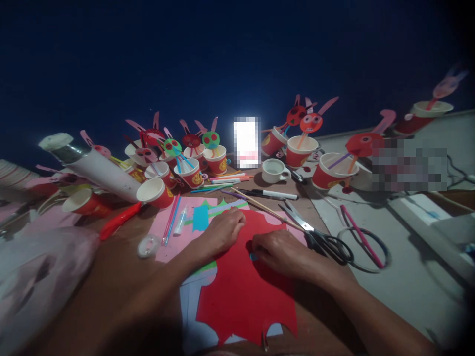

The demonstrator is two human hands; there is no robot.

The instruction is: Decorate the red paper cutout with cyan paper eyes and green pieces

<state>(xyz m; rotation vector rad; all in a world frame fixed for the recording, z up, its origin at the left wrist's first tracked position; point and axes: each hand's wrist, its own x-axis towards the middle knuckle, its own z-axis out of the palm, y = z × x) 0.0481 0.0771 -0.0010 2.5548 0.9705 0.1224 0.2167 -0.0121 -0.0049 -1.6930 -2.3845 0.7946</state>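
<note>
A large red paper sheet [252, 296] with curved bites cut from its edges lies in front of me. My left hand [225, 230] rests over its upper left part, fingers curled closed; whatever they may hold is hidden. At the sheet's right side, my right hand [276, 251] is closed too, its fingertips on a small blue piece [253, 256] whose kind I cannot tell. Black-handled scissors [315, 235] lie partly open just beyond my right hand. Left of my left hand are a blue paper scrap [201, 218] and a clear glue tube [181, 221] on pink paper [163, 253].
Several red paper cups [188, 173] with paper animal heads on straws stand along the back. A white mug [273, 170], markers [276, 194] and a wooden stick [260, 205] lie between. A tape roll [149, 245] and a plastic bag [44, 277] are at left.
</note>
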